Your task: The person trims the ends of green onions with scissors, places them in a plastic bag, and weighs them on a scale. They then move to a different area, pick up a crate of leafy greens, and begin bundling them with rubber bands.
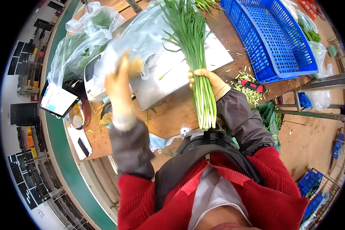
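My right hand (212,82), in a pale glove, grips a long bundle of green leafy stalks (184,34) with white lower ends, held upright in the picture over the table's front. My gloved left hand (122,78) is motion-blurred among translucent plastic (112,57) at the left of a metal plate (153,96); whether it holds that plastic is unclear. More clear plastic (140,27) lies on the plate. Cut stalk pieces (249,97) and a red-and-black cutter (253,86) lie right of my right hand.
A blue crate (287,65) sits at the table's (107,145) back right. At left are bagged greens (80,46), a white machine (92,86), a screen (57,99) and a round container (78,119). A metal frame (322,115) stands right; more crates (308,182) are lower right.
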`<control>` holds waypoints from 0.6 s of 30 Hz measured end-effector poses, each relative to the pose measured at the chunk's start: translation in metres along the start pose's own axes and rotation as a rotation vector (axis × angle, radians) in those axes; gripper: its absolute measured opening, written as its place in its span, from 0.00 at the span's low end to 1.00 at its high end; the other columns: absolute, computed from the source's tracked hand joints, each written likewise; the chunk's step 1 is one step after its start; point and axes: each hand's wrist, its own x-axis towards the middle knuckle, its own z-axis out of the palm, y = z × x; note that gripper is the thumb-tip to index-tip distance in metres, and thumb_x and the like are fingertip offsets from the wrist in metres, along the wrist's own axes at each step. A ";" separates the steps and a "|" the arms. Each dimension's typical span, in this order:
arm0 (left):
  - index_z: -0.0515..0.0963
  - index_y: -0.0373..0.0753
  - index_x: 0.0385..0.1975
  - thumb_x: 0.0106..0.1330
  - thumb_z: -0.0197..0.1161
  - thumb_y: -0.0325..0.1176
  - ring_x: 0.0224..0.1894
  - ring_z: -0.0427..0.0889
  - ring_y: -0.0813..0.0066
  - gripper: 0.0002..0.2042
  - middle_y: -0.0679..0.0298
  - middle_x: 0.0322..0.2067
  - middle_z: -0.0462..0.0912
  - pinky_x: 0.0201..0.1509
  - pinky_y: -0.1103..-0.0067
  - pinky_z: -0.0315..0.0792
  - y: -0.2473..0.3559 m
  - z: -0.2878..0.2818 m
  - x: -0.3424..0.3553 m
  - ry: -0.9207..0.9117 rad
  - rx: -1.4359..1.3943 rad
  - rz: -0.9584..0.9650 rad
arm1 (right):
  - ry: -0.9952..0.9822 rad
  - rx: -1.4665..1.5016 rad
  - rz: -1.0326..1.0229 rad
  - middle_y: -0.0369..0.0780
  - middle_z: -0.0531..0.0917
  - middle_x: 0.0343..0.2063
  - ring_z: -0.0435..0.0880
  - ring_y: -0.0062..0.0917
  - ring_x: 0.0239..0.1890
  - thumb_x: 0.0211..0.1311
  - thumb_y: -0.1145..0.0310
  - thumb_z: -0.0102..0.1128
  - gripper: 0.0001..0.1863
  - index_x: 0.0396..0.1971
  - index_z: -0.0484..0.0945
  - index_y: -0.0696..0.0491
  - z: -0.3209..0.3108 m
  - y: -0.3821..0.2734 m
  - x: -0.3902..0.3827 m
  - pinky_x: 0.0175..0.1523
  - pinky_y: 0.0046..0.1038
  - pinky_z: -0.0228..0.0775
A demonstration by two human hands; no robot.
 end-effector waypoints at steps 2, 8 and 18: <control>0.75 0.29 0.45 0.65 0.57 0.36 0.33 0.82 0.69 0.16 0.55 0.31 0.83 0.41 0.76 0.75 -0.028 -0.013 -0.075 -0.124 -0.198 -0.220 | -0.048 -0.014 0.052 0.36 0.78 0.34 0.79 0.22 0.34 0.52 0.68 0.62 0.21 0.46 0.70 0.59 -0.005 0.007 0.001 0.44 0.25 0.76; 0.63 0.33 0.56 0.61 0.60 0.42 0.44 0.78 0.65 0.27 0.53 0.47 0.76 0.49 0.71 0.74 -0.089 0.080 -0.157 -0.627 -1.149 -1.006 | 0.009 -0.211 0.121 0.38 0.79 0.36 0.79 0.22 0.36 0.57 0.61 0.60 0.21 0.45 0.72 0.58 -0.009 0.011 0.007 0.44 0.24 0.76; 0.71 0.32 0.48 0.59 0.61 0.30 0.24 0.75 0.80 0.17 0.64 0.28 0.78 0.25 0.85 0.71 -0.114 0.103 -0.171 -0.422 -0.942 -1.028 | 0.048 -1.896 -0.854 0.42 0.76 0.37 0.75 0.34 0.42 0.46 0.68 0.67 0.26 0.49 0.73 0.50 -0.005 -0.018 -0.061 0.47 0.34 0.68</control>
